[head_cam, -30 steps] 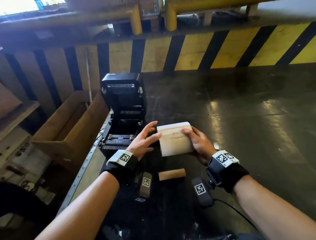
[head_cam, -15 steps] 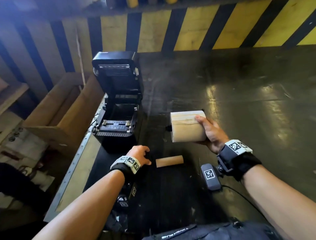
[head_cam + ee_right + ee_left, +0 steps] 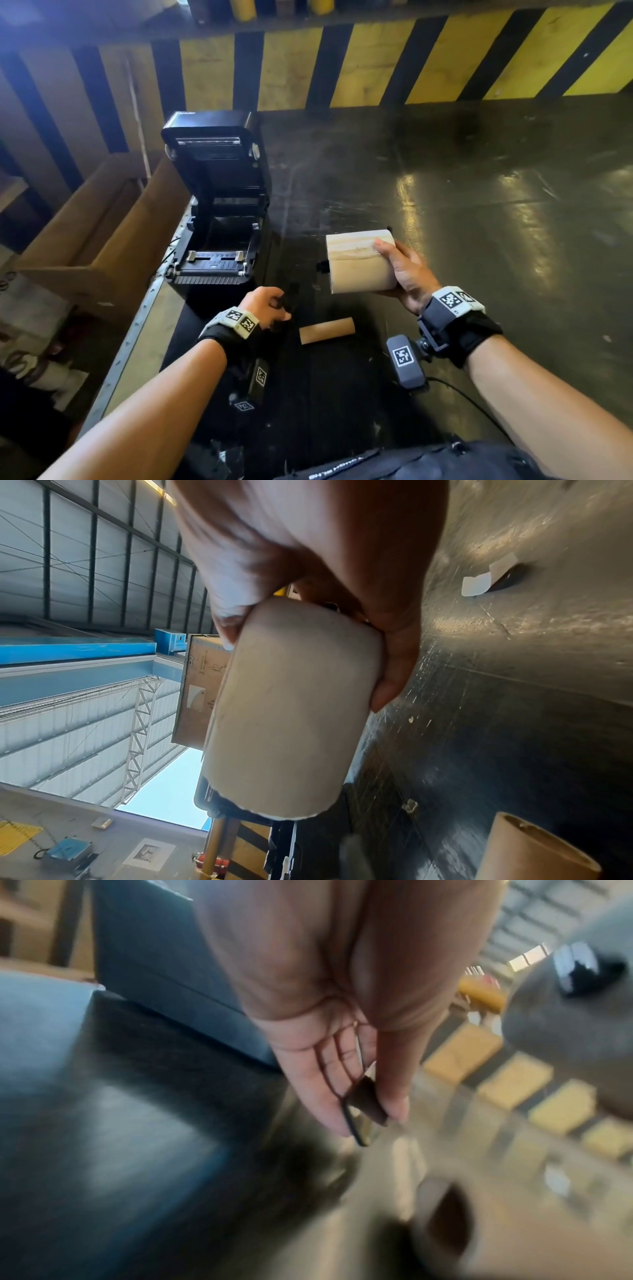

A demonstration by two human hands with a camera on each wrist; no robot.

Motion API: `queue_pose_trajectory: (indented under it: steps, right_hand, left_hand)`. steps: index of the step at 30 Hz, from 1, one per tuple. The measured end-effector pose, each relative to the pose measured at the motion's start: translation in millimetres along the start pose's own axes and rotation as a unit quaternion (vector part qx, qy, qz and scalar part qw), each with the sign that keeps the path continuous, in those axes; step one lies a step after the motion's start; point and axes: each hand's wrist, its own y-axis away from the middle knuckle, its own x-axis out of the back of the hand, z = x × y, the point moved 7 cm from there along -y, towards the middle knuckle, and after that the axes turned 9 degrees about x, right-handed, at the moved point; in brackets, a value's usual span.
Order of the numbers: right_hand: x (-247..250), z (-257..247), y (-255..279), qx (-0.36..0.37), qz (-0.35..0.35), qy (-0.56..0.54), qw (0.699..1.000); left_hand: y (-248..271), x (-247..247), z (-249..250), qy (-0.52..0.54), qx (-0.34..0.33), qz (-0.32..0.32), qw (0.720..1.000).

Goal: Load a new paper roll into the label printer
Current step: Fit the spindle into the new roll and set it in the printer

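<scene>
The black label printer stands open at the table's left edge, its lid up and its roll bay bare. My right hand grips the new paper roll above the table, right of the printer. A black spindle end sticks out of the roll's left side. My left hand is low in front of the printer. Its thumb and fingers pinch a small black piece. An empty cardboard core lies on the table between my hands.
A brown cardboard box sits off the table's metal left edge. A yellow-and-black striped barrier runs along the back. A white label scrap lies on the dark, glossy table.
My left hand has let go of the roll, dropped to the table in front of the printer and taken the small black piece. My right hand has carried the roll to the right.
</scene>
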Motion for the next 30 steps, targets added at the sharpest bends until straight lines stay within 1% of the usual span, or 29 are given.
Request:
queue_pose_trajectory:
  steps: [1,2,4,5,7,8,10,14,19,21,22,24,26,28,30]
  right_hand:
    - [-1,-3,2,0.005,0.003,-0.002,1.000]
    - [-3,-4,2,0.009,0.005,-0.006,1.000]
    - [-7,-10,4,0.025,0.010,-0.012,1.000]
    - [-9,-13,5,0.032,0.011,-0.015,0.999]
    - [-17,-19,7,0.046,0.010,-0.018,0.999]
    - [-20,-22,7,0.050,0.011,-0.020,0.998]
    - [-27,-28,9,0.055,0.011,-0.026,0.998]
    - [-44,-37,13,0.059,0.008,-0.048,0.997]
    - [-70,-44,15,0.067,0.001,-0.081,0.994]
    - [-80,-43,16,0.069,0.000,-0.090,0.994]
    - [-85,-43,16,0.070,0.001,-0.090,0.993]
    - [-94,-42,17,0.070,0.009,-0.090,0.993]
    - [-103,-42,17,0.070,0.020,-0.092,0.993]
    - [-111,-42,18,0.073,0.032,-0.091,0.993]
    - [-121,-44,19,0.080,0.043,-0.094,0.991]
  left_hand:
    - [2,7,7,0.078,-0.012,-0.007,0.997]
    - [4,14,12,0.170,-0.018,-0.017,0.985]
    - [12,29,29,0.331,-0.036,-0.041,0.942]
    - [17,35,39,0.383,-0.050,-0.054,0.921]
    - [27,47,58,0.443,-0.089,-0.080,0.888]
    - [31,51,65,0.460,-0.106,-0.093,0.877]
    - [38,55,75,0.472,-0.126,-0.111,0.865]
    - [46,63,83,0.468,-0.150,-0.135,0.860]
    - [53,83,77,0.446,-0.173,-0.145,0.866]
    - [55,92,76,0.427,-0.185,-0.151,0.872]
    - [56,97,75,0.406,-0.192,-0.151,0.881]
    - [59,109,73,0.348,-0.206,-0.123,0.906]
    - [57,127,69,0.289,-0.228,-0.058,0.928]
    - [54,145,66,0.257,-0.255,0.004,0.932]
    - [51,158,63,0.256,-0.269,0.027,0.928]
